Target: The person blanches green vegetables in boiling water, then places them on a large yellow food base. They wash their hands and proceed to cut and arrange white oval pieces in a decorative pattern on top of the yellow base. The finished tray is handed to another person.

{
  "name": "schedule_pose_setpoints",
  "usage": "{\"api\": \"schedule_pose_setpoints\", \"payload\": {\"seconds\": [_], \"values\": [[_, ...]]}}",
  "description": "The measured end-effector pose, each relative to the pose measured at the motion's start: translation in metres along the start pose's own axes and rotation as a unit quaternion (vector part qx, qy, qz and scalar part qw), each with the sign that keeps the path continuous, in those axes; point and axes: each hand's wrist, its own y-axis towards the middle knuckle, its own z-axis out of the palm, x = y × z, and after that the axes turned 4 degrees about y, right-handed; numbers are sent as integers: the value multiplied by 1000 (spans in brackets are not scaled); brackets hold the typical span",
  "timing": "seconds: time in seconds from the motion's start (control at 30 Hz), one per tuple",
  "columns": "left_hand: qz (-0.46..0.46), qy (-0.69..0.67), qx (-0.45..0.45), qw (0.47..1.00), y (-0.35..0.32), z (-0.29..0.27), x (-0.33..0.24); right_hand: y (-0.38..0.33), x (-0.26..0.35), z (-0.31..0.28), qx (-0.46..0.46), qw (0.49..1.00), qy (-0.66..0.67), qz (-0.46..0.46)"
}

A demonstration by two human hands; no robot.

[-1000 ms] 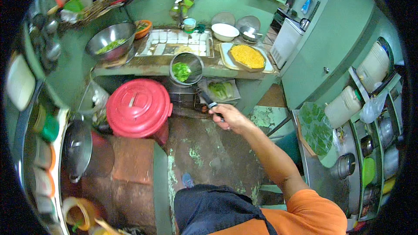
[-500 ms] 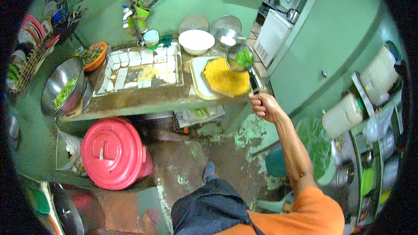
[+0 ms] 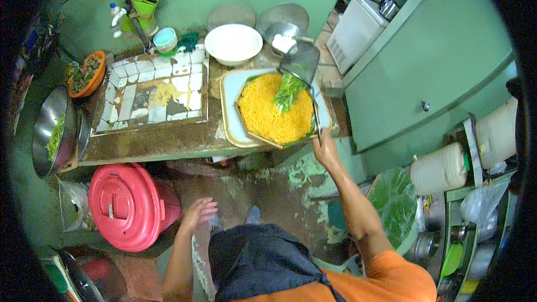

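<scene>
The right arm (image 3: 361,207) is slanting forward, the right hand (image 3: 324,148) clasping a pan (image 3: 305,59) by its handle, grip wrapped round; the left hand (image 3: 198,215) is hanging low, fingers spread, grip bare. On the bench (image 3: 168,138), a tray (image 3: 230,103) is bearing noodles (image 3: 265,113); greens (image 3: 287,94) are spilling onto them from the tilting pan.
</scene>
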Motion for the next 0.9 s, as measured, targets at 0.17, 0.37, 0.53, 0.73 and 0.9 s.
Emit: {"api": "schedule_pose_setpoints", "payload": {"seconds": [0.17, 0.37, 0.53, 0.73, 0.9], "values": [[-66, 116, 18, 991, 42, -9, 24, -17, 22, 6, -6, 996, -57, 75], [-184, 96, 90, 974, 69, -73, 61, -22, 31, 24, -82, 991, -23, 106], [-149, 233, 80, 958, 64, -130, 38, -31, 57, 60, -151, 984, -20, 89], [3, 281, 140, 949, 69, -188, -5, -1, 218, 114, 169, 871, 401, 228], [179, 228, 18, 957, 59, -204, -62, 56, 391, 211, 284, 904, 318, -23]]}}
